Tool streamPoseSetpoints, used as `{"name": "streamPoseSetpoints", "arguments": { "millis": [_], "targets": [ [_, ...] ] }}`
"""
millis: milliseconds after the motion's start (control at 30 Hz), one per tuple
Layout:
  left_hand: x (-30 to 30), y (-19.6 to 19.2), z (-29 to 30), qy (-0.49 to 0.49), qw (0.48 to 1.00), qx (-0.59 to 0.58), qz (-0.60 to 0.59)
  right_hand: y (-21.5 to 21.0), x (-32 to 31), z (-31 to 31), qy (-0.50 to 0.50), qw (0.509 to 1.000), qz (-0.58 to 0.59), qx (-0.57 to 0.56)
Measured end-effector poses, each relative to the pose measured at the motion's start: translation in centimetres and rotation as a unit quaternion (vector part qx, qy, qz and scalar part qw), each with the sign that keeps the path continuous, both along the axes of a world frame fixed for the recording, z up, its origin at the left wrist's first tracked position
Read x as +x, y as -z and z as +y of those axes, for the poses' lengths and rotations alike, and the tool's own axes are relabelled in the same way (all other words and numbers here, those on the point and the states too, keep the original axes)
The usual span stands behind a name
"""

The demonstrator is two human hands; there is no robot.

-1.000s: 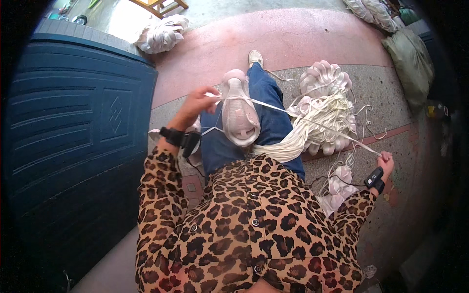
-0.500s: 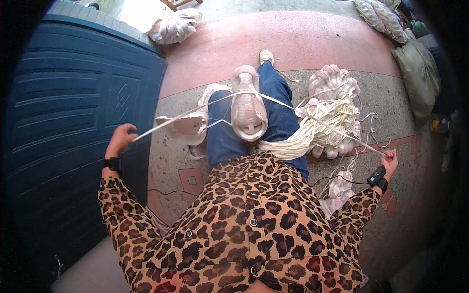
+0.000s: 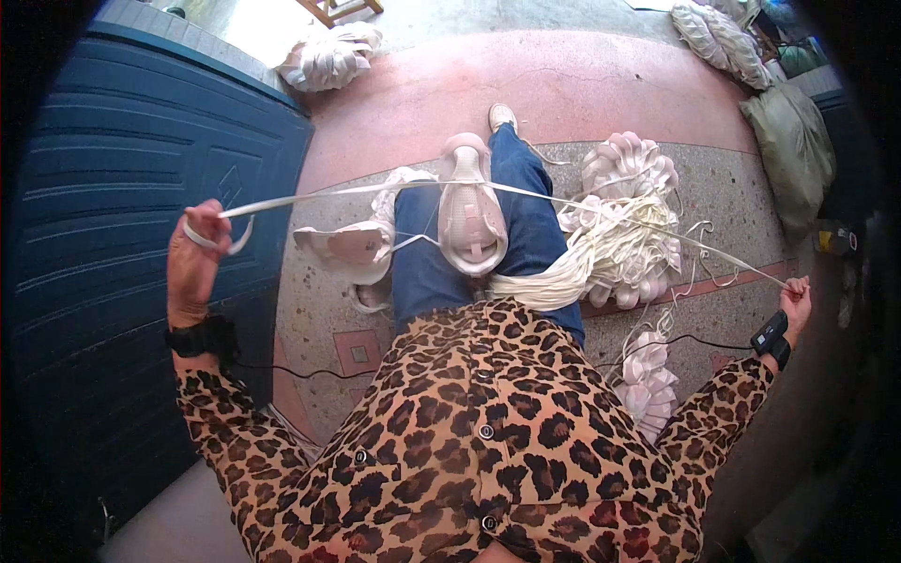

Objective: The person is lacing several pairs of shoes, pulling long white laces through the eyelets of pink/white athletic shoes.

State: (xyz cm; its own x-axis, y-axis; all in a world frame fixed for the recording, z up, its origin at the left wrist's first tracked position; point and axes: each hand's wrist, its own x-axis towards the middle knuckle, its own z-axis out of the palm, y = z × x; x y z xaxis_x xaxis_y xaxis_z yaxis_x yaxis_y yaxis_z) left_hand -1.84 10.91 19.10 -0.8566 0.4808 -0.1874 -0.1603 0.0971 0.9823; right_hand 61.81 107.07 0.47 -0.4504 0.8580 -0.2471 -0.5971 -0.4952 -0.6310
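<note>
White strip [image 3: 488, 190], taut between left hand [image 3: 194, 258], right hand [image 3: 796, 298]

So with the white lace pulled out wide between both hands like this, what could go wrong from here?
The lace runs taut from the left hand across the pale shoe on the lap to the right hand; a hard tug could tip the shoe off the knee. The lace passes just above the bundle of loose laces, so it may snag or drag some along. The end looks only looped round the left fingers and might slip free.
</note>
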Motion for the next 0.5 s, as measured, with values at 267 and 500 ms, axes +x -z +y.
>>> {"name": "streamPoseSetpoints", "arguments": {
  "millis": [267, 500],
  "targets": [
    [-7.9, -7.5, -12.7, -0.129, 0.983, 0.128, -0.014, -1.8, -8.5, -6.3, -0.133, 0.984, -0.077, 0.091],
    [-12.6, -14.3, -25.5, -0.203, 0.973, 0.106, 0.03, -2.6, -23.0, -15.4, -0.151, 0.943, -0.223, 0.196]
  ]
}}
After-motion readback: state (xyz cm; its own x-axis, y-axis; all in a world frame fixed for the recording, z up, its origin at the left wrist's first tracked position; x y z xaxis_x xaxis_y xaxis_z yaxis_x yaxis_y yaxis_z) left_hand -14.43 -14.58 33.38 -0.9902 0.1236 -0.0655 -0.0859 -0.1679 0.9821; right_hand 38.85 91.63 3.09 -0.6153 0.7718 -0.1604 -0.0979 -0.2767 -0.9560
